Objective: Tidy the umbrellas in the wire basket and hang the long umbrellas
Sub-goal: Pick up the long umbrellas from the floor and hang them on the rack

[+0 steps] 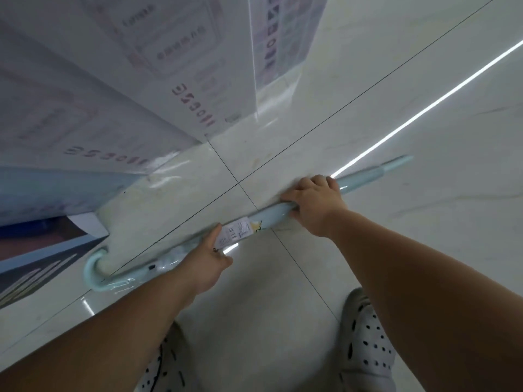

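Observation:
A long pale blue umbrella (271,215) in a clear plastic sleeve lies level across the middle of the view, above the floor. Its curved handle (94,271) is at the left and its tip (402,161) points up to the right. A white label (235,232) is wrapped round its middle. My left hand (208,263) holds the umbrella just left of the label, thumb along the shaft. My right hand (314,203) grips it further right, fingers curled over the top. No wire basket is in view.
A white display stand (127,80) with printed panels rises at the upper left, and a blue base panel (42,244) sits low at the left. The floor (396,94) is glossy pale tile. My two feet in white perforated shoes (365,346) are at the bottom.

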Demonstrator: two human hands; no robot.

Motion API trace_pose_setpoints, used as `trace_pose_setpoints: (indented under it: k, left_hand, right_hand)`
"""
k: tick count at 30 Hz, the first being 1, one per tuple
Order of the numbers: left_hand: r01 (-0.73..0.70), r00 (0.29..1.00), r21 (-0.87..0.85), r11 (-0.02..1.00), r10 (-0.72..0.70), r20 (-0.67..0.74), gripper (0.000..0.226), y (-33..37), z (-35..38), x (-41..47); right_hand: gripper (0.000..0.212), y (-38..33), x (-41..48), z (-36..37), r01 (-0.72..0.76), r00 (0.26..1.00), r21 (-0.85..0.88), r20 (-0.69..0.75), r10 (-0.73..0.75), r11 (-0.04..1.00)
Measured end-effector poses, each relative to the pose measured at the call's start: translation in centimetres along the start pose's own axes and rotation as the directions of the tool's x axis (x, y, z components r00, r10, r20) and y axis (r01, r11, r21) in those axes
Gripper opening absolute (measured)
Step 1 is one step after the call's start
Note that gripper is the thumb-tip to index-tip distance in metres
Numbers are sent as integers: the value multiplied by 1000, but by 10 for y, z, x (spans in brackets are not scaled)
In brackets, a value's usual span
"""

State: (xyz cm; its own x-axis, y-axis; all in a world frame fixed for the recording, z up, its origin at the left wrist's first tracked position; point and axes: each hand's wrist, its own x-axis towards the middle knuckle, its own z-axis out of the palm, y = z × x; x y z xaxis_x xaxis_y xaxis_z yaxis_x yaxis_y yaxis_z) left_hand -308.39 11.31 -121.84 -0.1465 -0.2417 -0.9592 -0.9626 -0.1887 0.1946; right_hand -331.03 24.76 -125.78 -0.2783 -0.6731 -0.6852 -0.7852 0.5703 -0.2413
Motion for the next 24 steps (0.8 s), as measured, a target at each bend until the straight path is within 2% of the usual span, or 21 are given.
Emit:
trace_pose_setpoints:
  k: [4,9,14,21,24]
  left_hand:
    - [44,997,-94,995,-39,60,68,-5,8,-5]
    - [90,993,-180,980,-73,95,72,2,23,-34]
    - [23,996,-227,974,-3,88,69,23,41,-95]
    - [-89,996,-375,923,94,-5,44,78,68,-214]
    - [-132,991,-410,903,132,-28,40,112,79,-276]
  right_hand:
    - [39,0,-17,3,-3,997,-9,82,4,1000]
    - [19,2,-60,-12,-30,991,114,130,15,993]
    - [12,4,-141,-46,-90,996,161,14,89,983]
    - [10,12,-281,-108,-181,970,307,-101,222,934]
    - [8,13,-342,-148,-212,948,357,-151,280,910]
